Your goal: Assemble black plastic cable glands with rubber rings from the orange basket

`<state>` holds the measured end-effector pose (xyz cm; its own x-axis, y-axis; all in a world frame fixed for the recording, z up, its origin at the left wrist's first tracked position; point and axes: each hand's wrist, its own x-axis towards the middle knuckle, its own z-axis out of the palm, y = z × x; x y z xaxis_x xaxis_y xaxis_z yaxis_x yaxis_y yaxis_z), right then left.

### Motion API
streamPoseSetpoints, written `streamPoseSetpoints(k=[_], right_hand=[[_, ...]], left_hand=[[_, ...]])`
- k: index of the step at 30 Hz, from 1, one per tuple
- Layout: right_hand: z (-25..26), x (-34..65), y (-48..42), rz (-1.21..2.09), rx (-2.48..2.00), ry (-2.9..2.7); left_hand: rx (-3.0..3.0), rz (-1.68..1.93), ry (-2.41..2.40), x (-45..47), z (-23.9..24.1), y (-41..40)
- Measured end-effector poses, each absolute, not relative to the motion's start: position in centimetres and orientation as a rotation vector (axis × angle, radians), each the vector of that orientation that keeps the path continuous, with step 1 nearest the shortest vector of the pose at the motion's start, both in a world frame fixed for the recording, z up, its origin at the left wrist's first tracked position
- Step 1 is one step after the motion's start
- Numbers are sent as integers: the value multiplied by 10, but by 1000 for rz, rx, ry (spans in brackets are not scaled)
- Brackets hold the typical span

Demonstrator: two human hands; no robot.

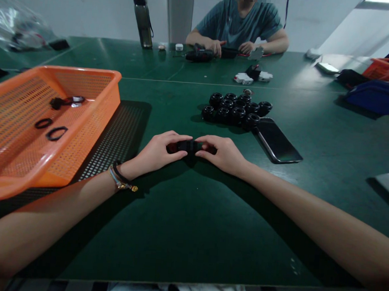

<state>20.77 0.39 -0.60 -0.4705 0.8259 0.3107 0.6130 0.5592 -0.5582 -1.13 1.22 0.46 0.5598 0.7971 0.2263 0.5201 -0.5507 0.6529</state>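
My left hand (157,152) and my right hand (223,154) meet at the middle of the green table (182,232). Both pinch a small black part (187,146) between their fingertips, low over the table top. The fingers of each hand are curled around its ends, and a bit of red shows under the left fingers. Just beyond the hands lies a cluster of several black round parts (236,109). A dark phone (276,141) lies flat to the right of my right hand.
An orange mesh basket (94,108) at the left holds black rings (56,133) and a small black piece. Across the table a person in a teal shirt (239,23) handles dark items. A bottle (143,21), a blue tray (378,96) and another orange basket (388,69) stand farther off.
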Motion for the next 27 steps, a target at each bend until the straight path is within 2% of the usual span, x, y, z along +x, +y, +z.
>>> streamPoseSetpoints(k=[27], right_hand=[[-7, 209, 3, 498, -1095, -2198]], left_hand=[[2278, 706, 1045, -10, 4, 12]])
